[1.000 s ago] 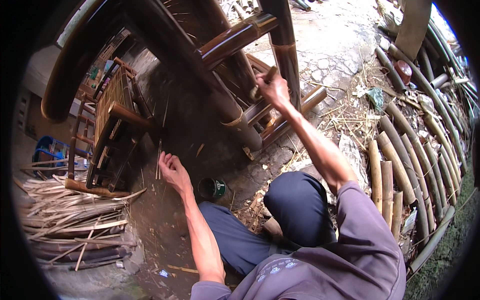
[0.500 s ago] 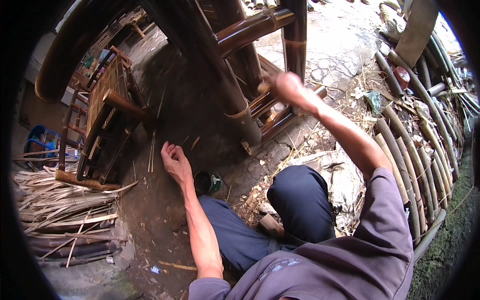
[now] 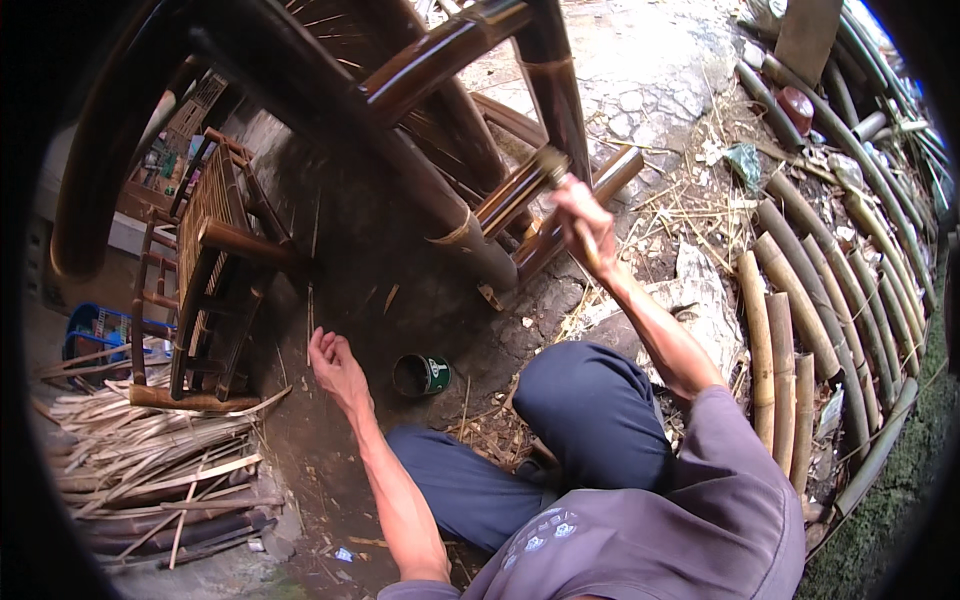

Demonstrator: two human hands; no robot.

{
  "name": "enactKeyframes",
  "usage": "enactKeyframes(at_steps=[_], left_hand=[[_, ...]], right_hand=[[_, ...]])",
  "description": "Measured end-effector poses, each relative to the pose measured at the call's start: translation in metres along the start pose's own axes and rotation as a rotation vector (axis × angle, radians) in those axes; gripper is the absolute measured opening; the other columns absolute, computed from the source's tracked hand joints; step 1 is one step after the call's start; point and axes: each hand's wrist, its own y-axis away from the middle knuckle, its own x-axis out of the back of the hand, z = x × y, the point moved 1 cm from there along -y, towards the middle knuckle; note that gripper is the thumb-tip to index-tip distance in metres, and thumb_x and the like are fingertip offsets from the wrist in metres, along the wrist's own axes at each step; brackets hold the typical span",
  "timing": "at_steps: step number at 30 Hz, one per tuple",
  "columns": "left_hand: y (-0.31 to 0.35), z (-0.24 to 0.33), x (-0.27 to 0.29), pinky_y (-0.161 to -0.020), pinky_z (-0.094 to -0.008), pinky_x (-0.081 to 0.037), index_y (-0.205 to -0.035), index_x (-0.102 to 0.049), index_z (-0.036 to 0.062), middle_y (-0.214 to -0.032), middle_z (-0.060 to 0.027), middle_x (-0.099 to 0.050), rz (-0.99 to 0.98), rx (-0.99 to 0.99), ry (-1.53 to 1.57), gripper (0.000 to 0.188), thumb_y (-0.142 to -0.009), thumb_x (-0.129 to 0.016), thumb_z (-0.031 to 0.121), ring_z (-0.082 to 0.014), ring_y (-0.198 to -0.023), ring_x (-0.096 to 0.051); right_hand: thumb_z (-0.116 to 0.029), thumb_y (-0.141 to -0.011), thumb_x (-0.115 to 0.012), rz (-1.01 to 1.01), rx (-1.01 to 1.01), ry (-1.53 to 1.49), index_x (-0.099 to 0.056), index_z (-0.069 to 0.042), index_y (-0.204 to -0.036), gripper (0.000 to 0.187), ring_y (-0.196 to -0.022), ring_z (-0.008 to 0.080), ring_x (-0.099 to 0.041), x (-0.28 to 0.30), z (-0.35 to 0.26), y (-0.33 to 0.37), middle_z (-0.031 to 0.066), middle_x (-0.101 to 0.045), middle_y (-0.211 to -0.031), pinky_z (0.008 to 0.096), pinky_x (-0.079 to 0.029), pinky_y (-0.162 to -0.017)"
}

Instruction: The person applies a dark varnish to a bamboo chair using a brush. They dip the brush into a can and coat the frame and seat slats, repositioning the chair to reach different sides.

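My right hand [image 3: 588, 225] is closed round the handle of a paintbrush [image 3: 553, 165]. Its bristles are at the lower rails of a dark brown, glossy bamboo chair [image 3: 400, 180], which looms large at the top; whether they touch the rail I cannot tell. My left hand [image 3: 338, 368] hovers over the dark ground with fingers loosely bent and slightly apart, and nothing shows in it. Beside that hand, by my knee, a small dark green tin [image 3: 436, 375] stands upright; its contents are too dark to make out.
A second bamboo chair [image 3: 215, 240] stands at the left, near a blue basket [image 3: 95, 325]. Split bamboo strips [image 3: 150, 440] are heaped at lower left. Cut bamboo poles [image 3: 800, 290] line the right side, with a reddish round container [image 3: 796, 108] among them.
My right hand has come down and a little nearer, and the brush now shows clearly. My left hand has shifted slightly lower. The whole view has shifted with my head.
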Motion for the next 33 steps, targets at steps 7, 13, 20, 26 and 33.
enactKeyframes(at_steps=[7, 13, 20, 26, 33], left_hand=[[0.019, -0.018, 0.056, -0.092, -0.0311, -0.046, -0.13, -0.049, -0.0003, -0.116, -0.0133, -0.059, 0.0, 0.029, -0.008, 0.038, -0.094, -0.056, 0.009, -0.0196, -0.104, -0.057], [0.076, -0.013, 0.098, -0.092, -0.0314, -0.046, -0.131, -0.05, -0.0008, -0.117, -0.0149, -0.059, 0.063, -0.037, -0.258, 0.038, -0.095, -0.053, 0.011, -0.0206, -0.106, -0.057], [0.124, -0.018, 0.097, -0.092, -0.0331, -0.046, -0.131, -0.049, -0.0014, -0.117, -0.0161, -0.059, 0.119, 0.061, -0.285, 0.039, -0.094, -0.051, 0.013, -0.0233, -0.105, -0.057], [0.131, -0.002, 0.074, -0.094, -0.0351, -0.045, -0.129, -0.049, -0.0024, -0.116, -0.0176, -0.06, 0.128, 0.11, -0.255, 0.039, -0.096, -0.049, 0.019, -0.0259, -0.106, -0.058], [0.118, 0.003, 0.053, -0.091, -0.0342, -0.047, -0.128, -0.052, -0.001, -0.114, -0.0173, -0.061, 0.078, 0.068, -0.294, 0.036, -0.096, -0.051, 0.016, -0.025, -0.103, -0.059]], right_hand=[[-0.016, -0.095, -0.059, 0.453, -0.967, -1.146, -0.041, -0.01, -0.138, 0.047, -0.118, 0.0184, -0.051, -0.075, -0.002, 0.077, 0.0086, -0.051, -0.132, 0.0332, -0.048, -0.095], [-0.012, -0.091, -0.065, 0.616, -0.955, -1.79, -0.056, 0.001, -0.113, 0.027, -0.117, 0.0282, -0.056, -0.087, 0.06, 0.029, 0.017, -0.061, -0.121, 0.0476, -0.038, -0.112], [-0.026, -0.093, -0.064, 0.105, -1.153, -1.417, -0.056, -0.005, -0.128, 0.041, -0.112, 0.0228, -0.06, -0.066, 0.048, 0.08, 0.0092, -0.064, -0.119, 0.0388, -0.046, -0.101], [-0.016, -0.091, -0.063, -0.259, -0.684, -0.631, -0.063, 0.001, -0.12, 0.034, -0.091, 0.0147, -0.067, -0.04, 0.059, 0.086, 0.0101, -0.072, -0.102, 0.0273, -0.053, -0.081], [-0.011, -0.094, -0.06, 0.083, -0.715, -0.687, -0.055, 0.001, -0.13, 0.038, -0.099, 0.0145, -0.064, -0.067, 0.055, 0.142, 0.0101, -0.068, -0.116, 0.0284, -0.053, -0.086]])
